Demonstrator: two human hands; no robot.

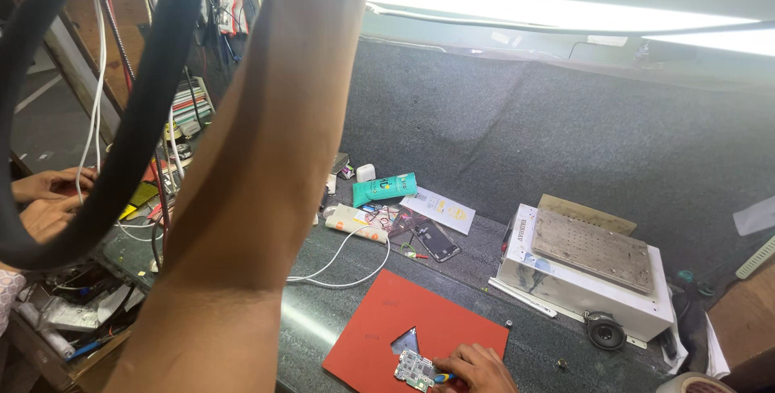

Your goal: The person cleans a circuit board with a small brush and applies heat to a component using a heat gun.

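Note:
My right hand (478,369) rests at the bottom edge on a red mat (379,324). Its fingers are closed on a small tool with a yellow and blue handle (440,378). The tool's tip lies beside a small green circuit board (414,370) on the mat, just below a triangular hole (406,340). My left forearm (258,175) rises from the bottom left to the top edge of the picture. The left hand itself is out of view above the frame.
A white box with a metal plate on top (583,272) stands at the right, with a small round speaker (604,331) beside it. Behind the mat lie a phone (436,241), a teal tube (386,189) and a white cable (347,268). A thick black hose (133,127) loops at the left. Another person's hands (48,199) work there.

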